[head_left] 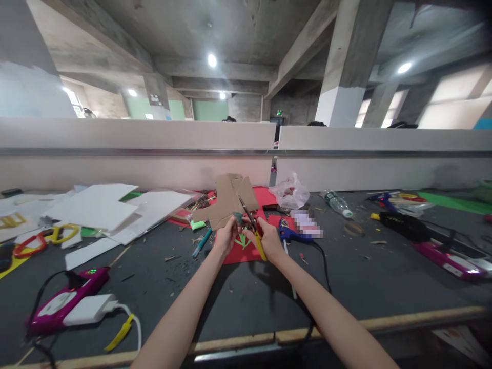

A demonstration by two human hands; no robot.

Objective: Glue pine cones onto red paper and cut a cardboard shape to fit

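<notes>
Scissors with yellow handles (260,247) are in my right hand (271,240), their dark blades pointing up and away to the left. My left hand (228,237) pinches a small dark-green piece (239,218), too small to name, close to the blades. Both hands are over red paper (242,255), with a green paper cutout (242,240) between them. Torn brown cardboard (232,197) lies just beyond. A teal pen (202,243) rests left of my left hand. Right of my right hand is a blue glue gun (295,234) with a black cord.
White sheets (103,210) and orange and yellow scissors (49,240) lie at left. Magenta power strips (69,297) sit on both sides. A plastic bottle (338,204) and a crumpled bag (291,193) stand right of the cardboard. A white partition (134,138) closes off the back.
</notes>
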